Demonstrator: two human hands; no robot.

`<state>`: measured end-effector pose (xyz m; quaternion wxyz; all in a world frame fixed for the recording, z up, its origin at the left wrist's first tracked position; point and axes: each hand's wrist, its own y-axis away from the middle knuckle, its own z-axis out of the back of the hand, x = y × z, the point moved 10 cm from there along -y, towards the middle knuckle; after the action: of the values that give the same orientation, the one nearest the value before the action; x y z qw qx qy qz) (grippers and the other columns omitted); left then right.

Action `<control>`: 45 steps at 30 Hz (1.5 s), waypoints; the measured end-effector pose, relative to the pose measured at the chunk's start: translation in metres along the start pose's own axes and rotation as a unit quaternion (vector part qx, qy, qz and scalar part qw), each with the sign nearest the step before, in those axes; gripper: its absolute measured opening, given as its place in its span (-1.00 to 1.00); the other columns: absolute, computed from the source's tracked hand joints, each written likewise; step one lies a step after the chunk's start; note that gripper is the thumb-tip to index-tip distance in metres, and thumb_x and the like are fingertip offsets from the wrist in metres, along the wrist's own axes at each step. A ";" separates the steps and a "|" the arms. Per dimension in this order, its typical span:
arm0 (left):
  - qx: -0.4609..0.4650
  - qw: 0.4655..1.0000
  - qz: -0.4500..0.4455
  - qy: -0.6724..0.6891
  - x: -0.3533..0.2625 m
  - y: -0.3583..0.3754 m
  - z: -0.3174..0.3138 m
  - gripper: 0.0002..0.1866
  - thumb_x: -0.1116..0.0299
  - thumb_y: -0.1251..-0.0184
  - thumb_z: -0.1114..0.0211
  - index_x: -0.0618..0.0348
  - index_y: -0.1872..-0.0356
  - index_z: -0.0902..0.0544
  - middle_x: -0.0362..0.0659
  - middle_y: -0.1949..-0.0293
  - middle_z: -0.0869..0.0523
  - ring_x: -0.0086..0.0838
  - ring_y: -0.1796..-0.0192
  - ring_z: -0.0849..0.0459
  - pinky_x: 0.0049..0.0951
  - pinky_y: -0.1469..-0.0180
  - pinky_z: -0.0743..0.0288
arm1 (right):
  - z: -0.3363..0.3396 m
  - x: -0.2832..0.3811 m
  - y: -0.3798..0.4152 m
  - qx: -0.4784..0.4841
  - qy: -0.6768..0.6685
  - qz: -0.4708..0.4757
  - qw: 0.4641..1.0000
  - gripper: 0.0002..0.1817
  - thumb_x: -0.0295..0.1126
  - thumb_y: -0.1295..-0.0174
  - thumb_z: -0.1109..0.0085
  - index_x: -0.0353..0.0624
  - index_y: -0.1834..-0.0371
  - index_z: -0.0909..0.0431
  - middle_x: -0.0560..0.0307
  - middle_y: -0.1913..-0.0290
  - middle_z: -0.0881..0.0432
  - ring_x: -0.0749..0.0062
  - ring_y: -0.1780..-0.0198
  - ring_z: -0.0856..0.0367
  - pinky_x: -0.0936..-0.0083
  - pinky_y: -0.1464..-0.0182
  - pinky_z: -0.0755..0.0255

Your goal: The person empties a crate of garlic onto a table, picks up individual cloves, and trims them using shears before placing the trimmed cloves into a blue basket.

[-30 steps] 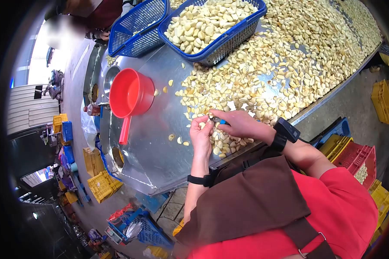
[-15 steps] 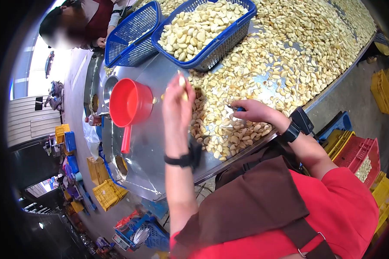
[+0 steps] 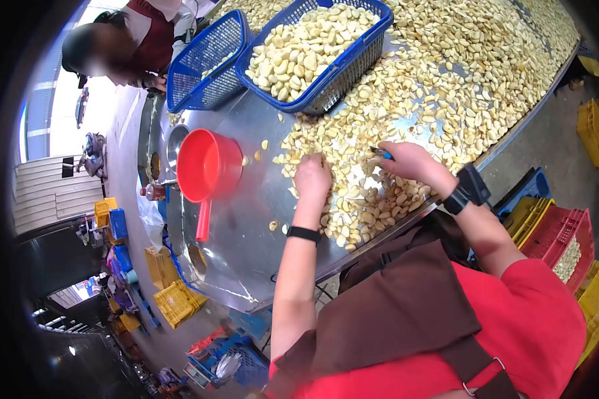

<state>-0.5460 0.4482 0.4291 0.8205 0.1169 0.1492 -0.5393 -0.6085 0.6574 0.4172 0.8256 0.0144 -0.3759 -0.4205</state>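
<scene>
My left hand (image 3: 312, 177) reaches into the near edge of the spread of pale bean-shaped kernels (image 3: 373, 123). Its fingers are curled in among them, and what they grip is hidden. To its right, my right hand (image 3: 409, 161) is closed around a small blue-handled tool (image 3: 383, 153), which looks like a small knife. The tool's dark tip points left over the kernels. Browner kernels (image 3: 379, 206) lie between my hands and the table's near edge.
A red dipper (image 3: 206, 169) stands left of my left hand, near a metal bowl (image 3: 175, 147). Beyond is a blue basket (image 3: 339, 83) heaped with kernels, beside another blue basket (image 3: 196, 83). A person (image 3: 136, 43) is at the far left. Crates (image 3: 562, 233) stand at the right.
My left hand has come down from above the bare metal, moving right into the kernels. Several loose kernels now lie on the metal near the dipper. My right hand still holds the tool.
</scene>
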 end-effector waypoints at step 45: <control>0.105 0.694 0.268 0.660 0.047 0.119 -0.019 -0.75 0.62 -0.24 -0.13 0.21 0.07 -0.57 -0.10 0.25 -0.70 -0.50 0.20 -0.69 -0.55 0.18 -0.63 | -0.036 0.034 0.006 0.156 -0.058 0.110 0.980 -0.59 -0.10 -0.15 -0.13 -0.17 0.05 -0.54 -0.14 0.24 -0.65 -0.10 0.18 -0.60 0.19 0.12 -0.47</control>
<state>-0.4213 0.4617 0.3982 0.6030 0.5637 0.5569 -0.0923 -0.5692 0.6271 0.4141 0.8314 0.0769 -0.4833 -0.2631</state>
